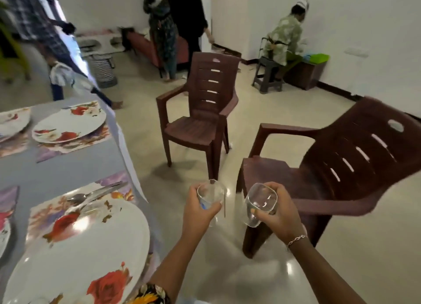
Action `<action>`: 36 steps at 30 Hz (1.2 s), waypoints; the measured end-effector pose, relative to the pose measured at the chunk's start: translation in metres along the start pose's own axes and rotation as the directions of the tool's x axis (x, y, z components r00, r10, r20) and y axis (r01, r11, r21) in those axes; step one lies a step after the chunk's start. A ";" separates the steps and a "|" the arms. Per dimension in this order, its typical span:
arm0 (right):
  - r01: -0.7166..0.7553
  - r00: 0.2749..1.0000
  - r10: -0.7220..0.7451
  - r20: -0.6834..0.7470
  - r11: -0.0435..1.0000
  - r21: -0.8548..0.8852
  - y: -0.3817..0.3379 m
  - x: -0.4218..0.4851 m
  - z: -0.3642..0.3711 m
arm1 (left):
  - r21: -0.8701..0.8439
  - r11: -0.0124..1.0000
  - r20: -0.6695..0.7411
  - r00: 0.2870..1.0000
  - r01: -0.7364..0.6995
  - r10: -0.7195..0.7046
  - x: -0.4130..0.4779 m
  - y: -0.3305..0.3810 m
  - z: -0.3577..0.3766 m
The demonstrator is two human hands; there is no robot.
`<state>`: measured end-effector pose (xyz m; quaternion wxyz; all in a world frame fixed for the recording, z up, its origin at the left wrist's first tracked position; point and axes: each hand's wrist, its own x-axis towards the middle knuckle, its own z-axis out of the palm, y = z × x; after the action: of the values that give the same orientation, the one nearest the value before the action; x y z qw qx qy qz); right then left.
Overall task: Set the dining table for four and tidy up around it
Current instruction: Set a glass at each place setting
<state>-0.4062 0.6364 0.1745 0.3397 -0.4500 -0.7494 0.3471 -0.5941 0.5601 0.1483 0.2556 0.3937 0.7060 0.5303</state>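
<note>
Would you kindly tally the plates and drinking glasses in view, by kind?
White floral plates: 4, two cut off at the left edge.
Clear drinking glasses: 2, one gripped in the left hand, one in the right hand.
Total: 6.

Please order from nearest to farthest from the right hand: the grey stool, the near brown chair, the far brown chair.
1. Near brown chair, just right of the right hand.
2. Far brown chair, farther ahead, slightly left.
3. Grey stool, far across the room.
</note>
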 end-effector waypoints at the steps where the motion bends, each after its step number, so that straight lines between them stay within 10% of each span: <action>1: 0.006 1.000 -0.006 0.028 1.000 0.005 0.005 0.014 -0.003 | 0.000 1.000 -0.025 1.000 0.019 -0.018 0.005 0.003 0.006; 11: 0.116 0.929 -0.149 0.338 0.987 0.116 0.013 0.127 0.064 | 0.007 0.998 -0.337 0.940 0.062 -0.056 0.059 0.000 -0.012; 20: 0.237 0.727 -0.359 0.586 0.931 0.277 -0.048 0.237 0.178 | -0.010 0.991 -0.632 0.767 0.135 -0.110 0.133 -0.025 -0.087; 28: 0.288 0.472 -0.530 0.705 0.848 0.445 -0.118 0.293 0.284 | -0.018 0.982 -0.840 0.530 0.186 -0.116 0.162 -0.032 -0.161; 36: 0.271 0.010 -0.664 0.747 0.721 0.637 -0.185 0.289 0.390 | -0.112 0.922 -0.975 0.137 0.372 -0.173 0.141 -0.041 -0.200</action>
<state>-0.9129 0.7499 0.1783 -0.0383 0.2095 -0.8255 0.5227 -0.8403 0.5614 0.1783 -0.1886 -0.1477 0.8040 0.5443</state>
